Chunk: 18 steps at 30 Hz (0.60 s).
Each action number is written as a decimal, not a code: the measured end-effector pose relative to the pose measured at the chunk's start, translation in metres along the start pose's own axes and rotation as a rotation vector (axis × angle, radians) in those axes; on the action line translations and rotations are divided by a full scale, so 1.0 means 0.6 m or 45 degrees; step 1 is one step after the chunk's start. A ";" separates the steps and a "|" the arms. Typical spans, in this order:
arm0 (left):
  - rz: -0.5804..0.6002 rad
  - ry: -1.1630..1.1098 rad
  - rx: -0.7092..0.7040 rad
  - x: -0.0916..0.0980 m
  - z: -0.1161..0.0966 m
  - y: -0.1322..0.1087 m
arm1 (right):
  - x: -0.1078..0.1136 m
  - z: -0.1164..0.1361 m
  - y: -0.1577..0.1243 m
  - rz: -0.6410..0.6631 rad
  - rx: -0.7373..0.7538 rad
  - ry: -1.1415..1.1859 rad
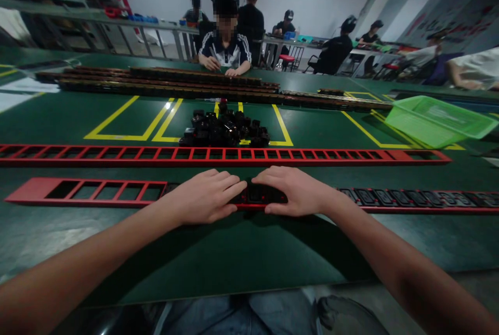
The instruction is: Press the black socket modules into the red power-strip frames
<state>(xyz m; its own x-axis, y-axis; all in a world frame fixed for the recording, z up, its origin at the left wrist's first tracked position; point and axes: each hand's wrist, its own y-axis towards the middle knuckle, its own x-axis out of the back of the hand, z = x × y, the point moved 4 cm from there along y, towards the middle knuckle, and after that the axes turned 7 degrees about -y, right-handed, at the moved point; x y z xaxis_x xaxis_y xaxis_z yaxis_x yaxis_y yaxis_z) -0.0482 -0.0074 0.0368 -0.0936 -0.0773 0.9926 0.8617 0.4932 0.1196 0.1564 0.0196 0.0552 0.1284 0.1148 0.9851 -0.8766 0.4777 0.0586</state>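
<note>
A long red slotted strip [86, 189] lies across the green table in front of me. Black socket modules [409, 197] fill its right part; the slots on its left are bare. My left hand [202, 197] and my right hand [296, 192] lie palm down side by side on the strip's middle, fingers stretched flat and pressing on a black module [257, 193] between them. A second red strip [312, 155] with bare slots lies just beyond. Behind it sits a heap of loose black modules [226, 128].
A green plastic basket [436, 119] rests tilted at the right. Several dark filled strips [167, 83] lie stacked across the far side, where a seated person [226, 49] works. More people sit at tables behind. Yellow lines [117, 117] mark the tabletop.
</note>
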 end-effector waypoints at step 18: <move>0.125 0.006 0.200 -0.002 0.007 0.002 | -0.004 0.016 -0.009 0.136 -0.041 -0.285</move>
<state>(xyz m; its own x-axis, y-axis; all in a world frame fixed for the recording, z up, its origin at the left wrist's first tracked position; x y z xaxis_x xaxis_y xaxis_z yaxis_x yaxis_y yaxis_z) -0.0495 -0.0030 0.0356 -0.0105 -0.0260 0.9996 0.7780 0.6278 0.0244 0.1566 0.0084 0.0539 -0.0731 -0.0280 0.9969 -0.8641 0.5009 -0.0493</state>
